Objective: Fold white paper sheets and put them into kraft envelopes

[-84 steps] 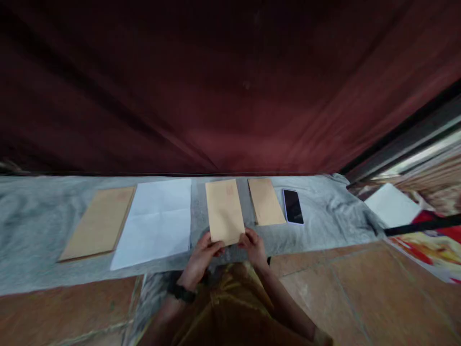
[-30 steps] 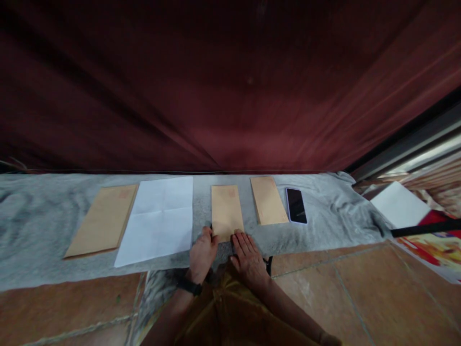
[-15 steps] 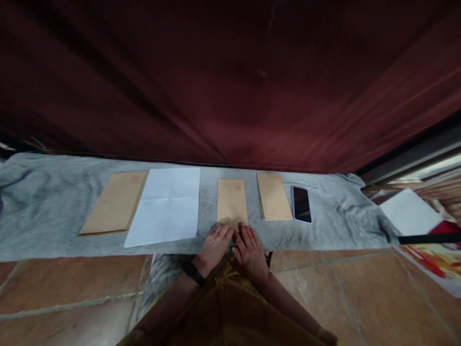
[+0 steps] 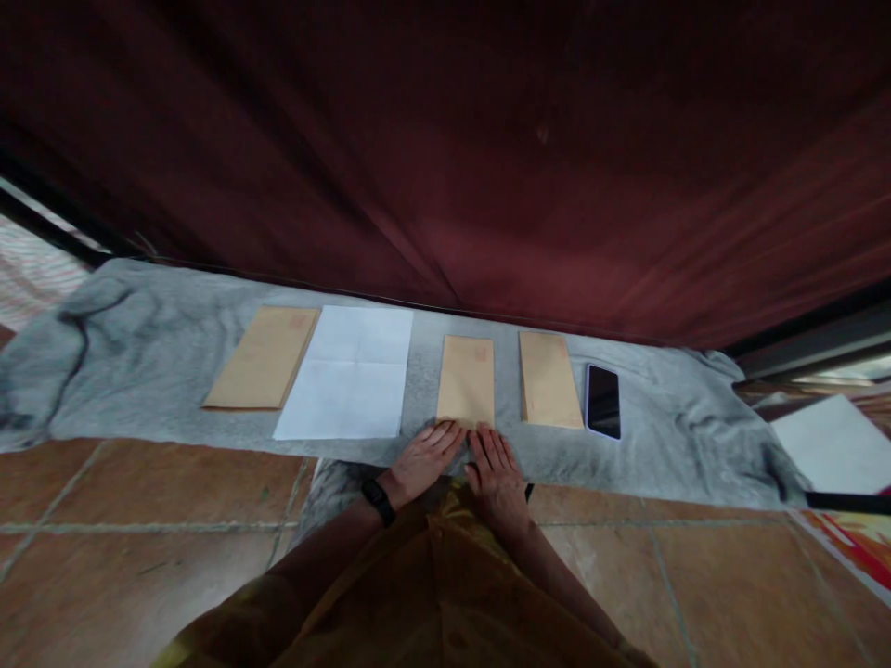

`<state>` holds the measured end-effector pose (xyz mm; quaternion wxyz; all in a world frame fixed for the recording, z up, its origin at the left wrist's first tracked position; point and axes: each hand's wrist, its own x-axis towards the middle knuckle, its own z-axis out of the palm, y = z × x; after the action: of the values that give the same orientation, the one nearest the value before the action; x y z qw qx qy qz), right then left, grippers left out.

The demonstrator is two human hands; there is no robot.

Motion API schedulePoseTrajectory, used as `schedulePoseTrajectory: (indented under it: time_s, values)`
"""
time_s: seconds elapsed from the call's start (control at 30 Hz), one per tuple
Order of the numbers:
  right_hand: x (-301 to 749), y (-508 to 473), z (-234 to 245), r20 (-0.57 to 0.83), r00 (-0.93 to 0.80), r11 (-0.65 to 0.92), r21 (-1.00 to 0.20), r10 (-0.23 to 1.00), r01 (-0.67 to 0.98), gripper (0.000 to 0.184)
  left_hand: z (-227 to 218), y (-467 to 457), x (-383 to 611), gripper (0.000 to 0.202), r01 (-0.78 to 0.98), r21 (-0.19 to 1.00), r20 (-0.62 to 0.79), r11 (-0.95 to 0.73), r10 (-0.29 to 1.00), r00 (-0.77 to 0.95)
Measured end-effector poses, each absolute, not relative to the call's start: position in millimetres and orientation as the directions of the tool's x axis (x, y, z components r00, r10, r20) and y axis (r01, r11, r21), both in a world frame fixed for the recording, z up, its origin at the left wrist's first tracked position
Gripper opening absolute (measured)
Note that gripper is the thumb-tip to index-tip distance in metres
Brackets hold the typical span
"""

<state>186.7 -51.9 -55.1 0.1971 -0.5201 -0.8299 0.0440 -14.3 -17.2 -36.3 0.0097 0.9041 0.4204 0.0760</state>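
Observation:
A brown envelope (image 4: 466,378) with red print in its upper right corner lies flat in front of me. My left hand (image 4: 426,456) rests on its near edge at the left, fingers stretched out flat. Beside it my right hand (image 4: 497,473) lies on the same edge at the right, its fingers also extended. The fingertips cover the envelope's near end. To the left is a stack of white paper (image 4: 346,376) with fold creases. On the right lies a stack of narrow brown envelopes (image 4: 549,380).
Larger brown envelopes (image 4: 261,360) lie left of the white paper. A phone (image 4: 602,403) with a dark screen is at the right. Grey cloth (image 4: 668,417) covers the narrow surface, bounded behind by a dark red curtain (image 4: 445,167). A white sheet (image 4: 835,445) sits at far right.
The view has turned, so things on the surface appear shifted to the right. Both hands stay on the envelope's near edge, their fingers lying flat.

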Motion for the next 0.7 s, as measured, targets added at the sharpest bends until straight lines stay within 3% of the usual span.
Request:
schedulePoseTrajectory:
  time_s: [0.7]
  values:
    - [210, -52, -43, 0.266, -0.339, 0.408, -0.272, 0.902, 0.872, 0.055, -41, -22, -52, 0.063, 0.785, 0.055, 0.239, -0.618, 0.771, 0.59]
